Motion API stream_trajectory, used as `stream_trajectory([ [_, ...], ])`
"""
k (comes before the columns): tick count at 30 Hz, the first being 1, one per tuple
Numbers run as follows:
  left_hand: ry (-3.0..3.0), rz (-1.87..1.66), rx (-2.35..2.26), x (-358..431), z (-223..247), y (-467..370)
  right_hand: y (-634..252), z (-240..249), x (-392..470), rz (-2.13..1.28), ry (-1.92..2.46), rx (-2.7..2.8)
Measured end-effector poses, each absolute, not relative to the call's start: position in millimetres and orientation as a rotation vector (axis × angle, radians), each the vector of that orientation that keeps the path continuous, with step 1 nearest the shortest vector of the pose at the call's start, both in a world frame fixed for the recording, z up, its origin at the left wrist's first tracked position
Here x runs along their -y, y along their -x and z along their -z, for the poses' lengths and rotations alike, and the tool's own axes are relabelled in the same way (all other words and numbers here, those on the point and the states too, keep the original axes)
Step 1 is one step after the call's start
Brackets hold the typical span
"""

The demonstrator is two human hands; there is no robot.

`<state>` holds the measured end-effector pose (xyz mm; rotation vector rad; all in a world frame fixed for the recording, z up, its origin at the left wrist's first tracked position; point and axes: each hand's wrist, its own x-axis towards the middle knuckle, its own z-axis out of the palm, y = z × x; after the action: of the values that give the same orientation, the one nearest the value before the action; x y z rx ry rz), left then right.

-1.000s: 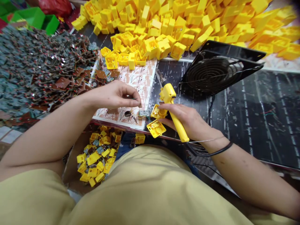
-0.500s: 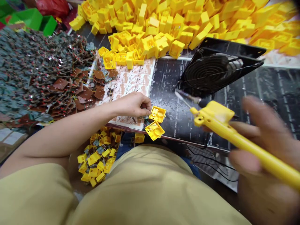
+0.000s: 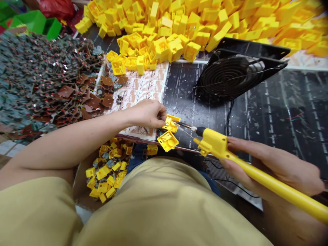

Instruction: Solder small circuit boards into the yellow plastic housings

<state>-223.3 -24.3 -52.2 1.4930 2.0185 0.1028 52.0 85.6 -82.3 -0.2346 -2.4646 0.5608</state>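
My left hand [image 3: 151,114] is closed in a pinch at the left edge of a small open yellow case [image 3: 171,123]; what its fingertips hold is too small to make out. Just below that case, at the bench edge, lies a second yellow half [image 3: 168,140] with a round grille inside. My right hand [image 3: 258,160] is wrapped round a yellow soldering tool [image 3: 217,143] with a black collar. The tool's metal tip reaches the right side of the upper case, and a thin wire runs beside it.
A black fan [image 3: 230,77] stands behind the tool. Yellow cases [image 3: 164,30] are heaped at the back. Circuit boards [image 3: 46,78] pile up on the left. Below the bench edge, a box [image 3: 82,191] holds more yellow parts. Green bins [image 3: 32,21] sit at the back left.
My right hand has moved left and down with the yellow tool, bringing its tip to the upper case. My left hand has stayed nearly in place.
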Motion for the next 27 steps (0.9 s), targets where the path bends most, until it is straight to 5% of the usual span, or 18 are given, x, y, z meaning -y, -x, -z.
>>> stream_trajectory([
  [18,-1.492,-0.022,-2.030,16,50,222,-21,49,-91,-0.458,-0.427,2.510],
  [27,-1.528,0.028,-2.042,13,50,222,-39,49,-119,-0.449,-0.241,2.536],
])
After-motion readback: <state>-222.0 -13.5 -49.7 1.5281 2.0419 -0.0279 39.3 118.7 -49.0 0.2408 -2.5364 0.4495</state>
